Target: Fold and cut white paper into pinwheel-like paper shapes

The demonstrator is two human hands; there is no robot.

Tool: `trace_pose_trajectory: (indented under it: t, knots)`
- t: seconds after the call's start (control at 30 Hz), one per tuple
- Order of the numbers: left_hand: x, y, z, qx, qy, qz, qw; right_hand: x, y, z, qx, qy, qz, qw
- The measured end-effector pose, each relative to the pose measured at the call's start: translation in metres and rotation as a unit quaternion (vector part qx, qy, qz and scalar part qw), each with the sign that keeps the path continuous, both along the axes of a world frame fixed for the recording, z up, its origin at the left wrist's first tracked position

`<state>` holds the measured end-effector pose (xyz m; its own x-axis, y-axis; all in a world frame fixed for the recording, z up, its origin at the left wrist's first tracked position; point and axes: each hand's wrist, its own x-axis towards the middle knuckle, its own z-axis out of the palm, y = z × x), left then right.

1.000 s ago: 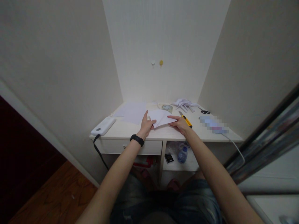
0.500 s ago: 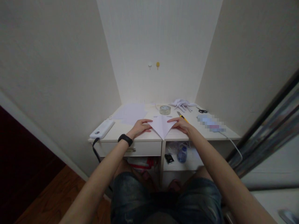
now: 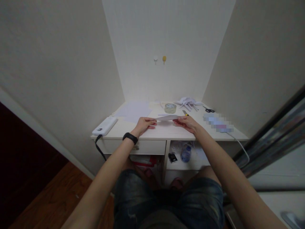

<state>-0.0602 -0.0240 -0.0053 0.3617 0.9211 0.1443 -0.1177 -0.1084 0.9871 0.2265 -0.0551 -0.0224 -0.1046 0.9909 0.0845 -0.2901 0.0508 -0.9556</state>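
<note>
A folded sheet of white paper [image 3: 167, 118] is raised a little above the white desk [image 3: 133, 131], seen almost edge-on. My left hand [image 3: 145, 124] pinches its left end between thumb and fingers. At the opposite end my right hand [image 3: 185, 123] grips it the same way. Just beyond the paper lies a utility knife [image 3: 185, 113] with a yellow handle, partly hidden by my right hand. A roll of clear tape [image 3: 170, 108] rests behind the paper.
Loose white sheets [image 3: 135, 109] lie at the back left, near a white power bank [image 3: 105, 126] with a black cable. Folded paper pieces [image 3: 188, 102] and scissors [image 3: 209, 110] are at the back right. A bottle [image 3: 186, 155] stands on the shelf below.
The folded paper has tipped from showing its wide pointed face to nearly edge-on. Both hands keep hold of its ends. The camera view has shifted slightly.
</note>
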Motion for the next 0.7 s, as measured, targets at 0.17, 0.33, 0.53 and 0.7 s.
trace_pose_trajectory:
  t: [0.17,0.33,0.53,0.7]
  knots:
    - [-0.0003,0.0026,-0.0016,-0.017,-0.015,-0.005,1.000,-0.0022,-0.0012,0.0029,-0.024,0.019,-0.021,0.999]
    - [-0.0012,0.0034,-0.0024,-0.021,-0.024,-0.025,0.999,-0.0022,-0.0009,0.0034,-0.042,0.028,-0.043,0.998]
    - [-0.0030,0.0028,-0.0008,-0.035,-0.029,-0.018,0.999,0.0006,0.0008,0.0025,-0.049,0.034,-0.095,0.994]
    - [-0.0038,0.0012,-0.0002,-0.032,-0.006,-0.027,0.999,0.0010,0.0017,0.0009,-0.039,0.039,-0.106,0.993]
